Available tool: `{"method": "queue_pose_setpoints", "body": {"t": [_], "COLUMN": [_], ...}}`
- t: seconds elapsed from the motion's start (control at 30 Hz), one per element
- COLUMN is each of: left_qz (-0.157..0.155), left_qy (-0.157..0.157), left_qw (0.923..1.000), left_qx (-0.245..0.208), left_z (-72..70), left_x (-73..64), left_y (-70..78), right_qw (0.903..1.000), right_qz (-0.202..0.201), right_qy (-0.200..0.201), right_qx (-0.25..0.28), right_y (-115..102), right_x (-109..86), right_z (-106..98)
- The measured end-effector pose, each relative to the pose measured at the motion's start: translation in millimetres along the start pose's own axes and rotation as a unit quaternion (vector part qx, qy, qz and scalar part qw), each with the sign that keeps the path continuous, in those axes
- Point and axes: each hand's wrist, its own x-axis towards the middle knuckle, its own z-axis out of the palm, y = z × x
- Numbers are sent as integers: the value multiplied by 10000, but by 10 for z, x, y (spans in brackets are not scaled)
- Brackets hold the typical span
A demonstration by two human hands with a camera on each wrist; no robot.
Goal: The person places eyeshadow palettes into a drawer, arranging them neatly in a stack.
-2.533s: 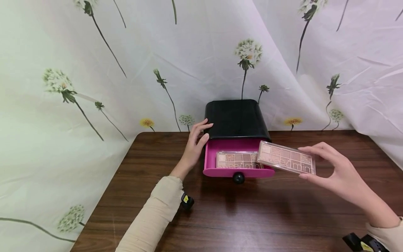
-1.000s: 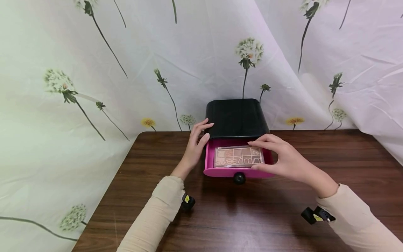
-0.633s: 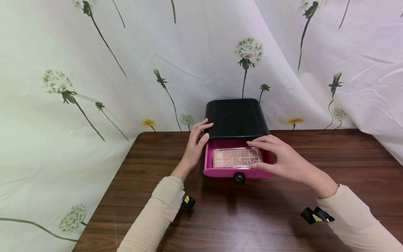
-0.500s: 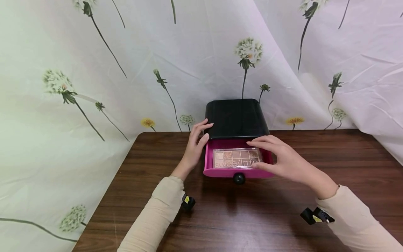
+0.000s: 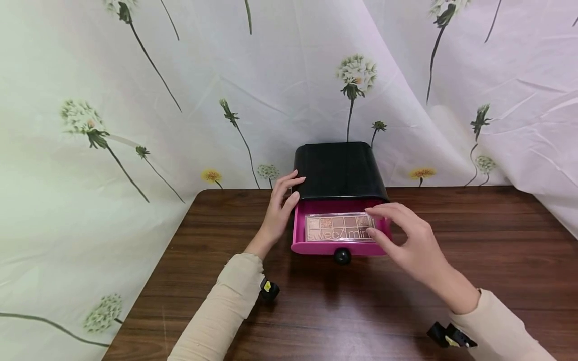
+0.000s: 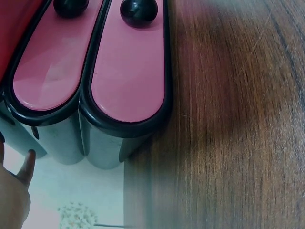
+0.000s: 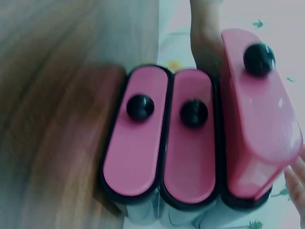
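Note:
An eyeshadow palette (image 5: pixel 336 227) with a clear lid lies flat in the pulled-out pink drawer (image 5: pixel 311 248) of a black cabinet (image 5: pixel 336 170). It covers the spot where another palette lay earlier, and that one is hidden now. My right hand (image 5: pixel 415 243) is at the palette's right end, thumb and fingertips apart and overlapping its edge. With fingers extended, my left hand (image 5: pixel 277 208) rests against the cabinet's upper left side. In the right wrist view, the open top drawer (image 7: pixel 269 114) juts out, and fingers (image 7: pixel 296 183) of my right hand show at the edge.
Two closed pink drawers, the middle one (image 7: pixel 190 157) and the bottom one (image 7: pixel 136 148), sit below the open drawer, each with a black knob. The cabinet stands at the back of a dark wooden table (image 5: pixel 361 311), before a dandelion-print cloth (image 5: pixel 271 75).
My right hand brought the palette from the right into the drawer and laid it over the other one. Its fingers have since shifted slightly right. My left hand has stayed on the cabinet.

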Motion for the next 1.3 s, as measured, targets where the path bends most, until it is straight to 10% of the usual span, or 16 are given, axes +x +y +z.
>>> {"method": "queue_pose_setpoints", "body": {"t": [0.3, 0.9, 1.3], "left_qz": [0, 46, -15], "left_qy": [-1, 48, 18], "left_qw": [10000, 10000, 10000], "left_qx": [40, 2, -81], "left_z": [5, 4, 6], "left_x": [4, -6, 3], "left_y": [-11, 14, 67], "right_qw": [9959, 9975, 9974], "right_qz": [-174, 676, 705], "right_qy": [820, -146, -68], "right_qx": [335, 136, 112], "right_y": [-263, -279, -244], "right_x": [-181, -555, -571], "right_z": [182, 511, 559]}}
